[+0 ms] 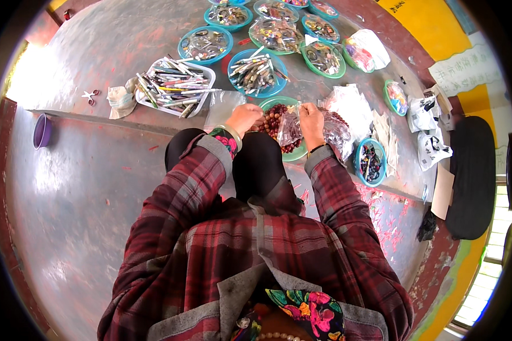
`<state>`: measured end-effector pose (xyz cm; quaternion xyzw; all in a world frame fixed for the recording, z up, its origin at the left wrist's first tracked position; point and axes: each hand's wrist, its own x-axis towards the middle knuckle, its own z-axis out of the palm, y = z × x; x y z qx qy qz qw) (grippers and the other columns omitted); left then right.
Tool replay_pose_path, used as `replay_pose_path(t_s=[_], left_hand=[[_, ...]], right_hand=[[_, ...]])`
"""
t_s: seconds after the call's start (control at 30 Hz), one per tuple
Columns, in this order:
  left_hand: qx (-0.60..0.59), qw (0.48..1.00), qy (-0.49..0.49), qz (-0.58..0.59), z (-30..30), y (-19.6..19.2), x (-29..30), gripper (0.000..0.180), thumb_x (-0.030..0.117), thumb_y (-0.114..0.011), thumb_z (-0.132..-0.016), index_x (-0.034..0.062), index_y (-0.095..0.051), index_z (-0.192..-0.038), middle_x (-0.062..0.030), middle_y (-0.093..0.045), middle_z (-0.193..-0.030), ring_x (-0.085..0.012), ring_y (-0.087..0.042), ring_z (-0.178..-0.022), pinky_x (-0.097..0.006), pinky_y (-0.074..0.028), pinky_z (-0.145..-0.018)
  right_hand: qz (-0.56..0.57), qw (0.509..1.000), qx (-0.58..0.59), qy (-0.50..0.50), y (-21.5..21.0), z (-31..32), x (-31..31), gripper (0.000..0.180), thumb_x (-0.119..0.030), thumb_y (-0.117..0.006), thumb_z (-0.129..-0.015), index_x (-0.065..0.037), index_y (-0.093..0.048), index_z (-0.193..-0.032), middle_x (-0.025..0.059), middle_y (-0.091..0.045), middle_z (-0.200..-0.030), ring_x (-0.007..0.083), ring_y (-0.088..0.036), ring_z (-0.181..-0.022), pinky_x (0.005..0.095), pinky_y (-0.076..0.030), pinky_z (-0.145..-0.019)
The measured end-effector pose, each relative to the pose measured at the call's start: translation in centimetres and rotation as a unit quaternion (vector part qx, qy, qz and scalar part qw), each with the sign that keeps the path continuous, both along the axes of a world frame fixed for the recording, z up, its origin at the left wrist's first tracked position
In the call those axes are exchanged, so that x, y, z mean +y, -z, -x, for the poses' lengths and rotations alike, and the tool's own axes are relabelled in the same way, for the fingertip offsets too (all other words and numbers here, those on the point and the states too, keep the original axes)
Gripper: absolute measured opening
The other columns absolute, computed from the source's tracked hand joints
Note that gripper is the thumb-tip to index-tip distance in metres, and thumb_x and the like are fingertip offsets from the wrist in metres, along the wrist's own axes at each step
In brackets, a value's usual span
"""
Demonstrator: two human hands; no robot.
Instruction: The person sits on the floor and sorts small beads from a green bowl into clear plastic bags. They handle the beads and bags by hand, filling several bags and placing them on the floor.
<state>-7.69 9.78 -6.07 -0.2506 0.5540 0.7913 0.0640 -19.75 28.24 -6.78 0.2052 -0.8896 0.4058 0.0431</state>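
Above my knees, my right hand [311,124] pinches a clear plastic bag [290,127] that hangs over a green bowl [280,100] of dark red-brown beads [272,121]. My left hand [244,119] is closed at the bowl's left edge; what its fingers hold, if anything, I cannot make out. Just behind that hand a flat clear plastic bag [224,104] lies on the raised floor. To the right of my right hand sit more clear bags [337,134] with purplish contents, beside crumpled white plastic [350,108].
Several basins of bagged small goods stand farther back, including a blue basin of pens [281,85]. A white tray of pens [209,77], red-handled scissors [90,97] and a purple bowl [42,132] lie left. A blue basket [371,162] and white bags [431,150] stand right, near the floor's step.
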Motion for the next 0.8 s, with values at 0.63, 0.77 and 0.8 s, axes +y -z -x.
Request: replay_pose_path(t_s=[0.63,0.77,0.8], left_hand=[[0.000,1.000,0.004,0.013,-0.5,-0.8,-0.6,0.022,0.013,-0.053,-0.084,0.0000,-0.054,-0.102,-0.0088,-0.061,-0.088,-0.0160,-0.058,-0.080,-0.027,-0.045,-0.060],[-0.001,1.000,0.014,0.027,-0.6,-1.1,-0.9,0.022,0.013,-0.053,-0.083,0.0002,-0.055,-0.101,-0.0086,-0.061,-0.088,-0.0159,-0.058,-0.078,-0.027,-0.045,-0.060],[-0.009,0.999,0.021,0.031,-1.0,-0.8,-0.7,0.022,0.013,-0.053,-0.083,0.0002,-0.055,-0.101,-0.0085,-0.061,-0.088,-0.0159,-0.058,-0.077,-0.027,-0.045,-0.060]], right_hand=[[0.031,0.996,0.080,-0.034,-4.2,1.7,-1.5,0.011,-0.017,-0.057,-0.081,-0.007,-0.059,-0.082,0.0167,-0.060,-0.071,0.0323,-0.059,-0.065,0.0357,-0.046,-0.060],[0.044,0.995,0.082,-0.045,-4.8,2.2,-1.0,0.011,-0.014,-0.058,-0.081,-0.004,-0.059,-0.083,0.0113,-0.060,-0.071,0.0197,-0.055,-0.063,0.0304,-0.044,-0.060],[0.061,0.994,0.081,-0.047,-5.0,1.7,-0.8,0.010,-0.012,-0.058,-0.081,-0.002,-0.059,-0.084,0.0086,-0.060,-0.072,0.0135,-0.052,-0.063,0.0277,-0.043,-0.060]])
